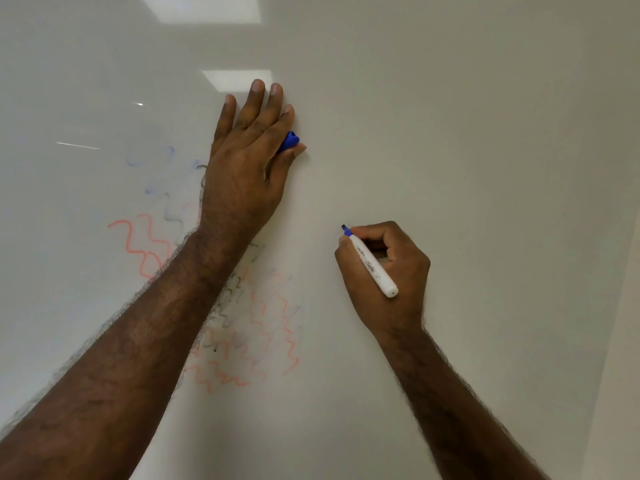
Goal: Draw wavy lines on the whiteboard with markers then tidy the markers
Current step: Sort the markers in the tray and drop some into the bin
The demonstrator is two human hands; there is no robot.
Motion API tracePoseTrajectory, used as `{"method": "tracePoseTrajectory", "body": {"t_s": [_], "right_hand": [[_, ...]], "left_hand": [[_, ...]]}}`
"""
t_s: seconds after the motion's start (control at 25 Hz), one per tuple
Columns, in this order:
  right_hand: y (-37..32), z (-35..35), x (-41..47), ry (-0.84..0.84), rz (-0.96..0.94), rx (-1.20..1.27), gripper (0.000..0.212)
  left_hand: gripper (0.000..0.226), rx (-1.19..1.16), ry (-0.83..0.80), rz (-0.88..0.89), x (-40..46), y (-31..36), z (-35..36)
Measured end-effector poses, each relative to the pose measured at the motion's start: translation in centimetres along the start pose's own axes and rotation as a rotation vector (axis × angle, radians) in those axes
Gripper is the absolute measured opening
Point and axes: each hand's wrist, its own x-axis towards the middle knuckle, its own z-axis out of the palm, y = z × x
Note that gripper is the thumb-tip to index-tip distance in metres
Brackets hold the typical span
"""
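The blue marker, white-barrelled and uncapped, slants tip-up at the whiteboard, gripped in the curled fingers of the right hand. The left hand lies flat-fingered on the board, its thumb pinching the blue cap, beside faded orange and blue wavy lines

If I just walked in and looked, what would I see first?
Two bare arms reach up onto a whiteboard. The right hand grips a white marker with its blue tip at the board, right of middle. The left hand lies with fingers straight on the board higher up, pinching a blue cap by the thumb, and orange squiggles and faded grey ones sprawl around its forearm.
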Motion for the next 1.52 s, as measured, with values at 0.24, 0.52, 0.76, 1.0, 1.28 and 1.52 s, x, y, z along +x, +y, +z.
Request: {"method": "tracePoseTrajectory", "body": {"t_s": [0.24, 0.52, 0.76, 1.0, 1.28, 1.52], "right_hand": [[0.7, -0.4, -1.8, -0.035, 0.003, -0.047, 0.014], [2.3, -0.9, -3.6, 0.009, -0.074, -0.113, 0.011], [3.1, -1.0, -5.8, 0.060, 0.029, -0.088, 0.012], [2.0, -2.3, -5.7, -0.054, 0.159, 0.077, 0.019], [0.2, -4.1, -5.7, -0.167, 0.272, 0.289, 0.015], [0.1, -4.1, -7.2, -0.395, 0.402, 0.409, 0.018]], "left_hand": [[0.047, 0.004, 0.010, -0.008, -0.3, 0.2, 0.0], [0.047, -0.004, 0.006, -0.014, -0.5, 0.4, -0.1], [0.048, 0.013, -0.030, -0.013, -0.7, 0.7, -0.4], [0.050, 0.035, -0.121, -0.030, -1.0, 1.0, -1.1], [0.042, -0.168, -0.166, -0.094, -5.2, 4.5, -4.8], [0.042, -0.344, -0.352, -0.178, -14.5, 6.7, -8.4]]}}
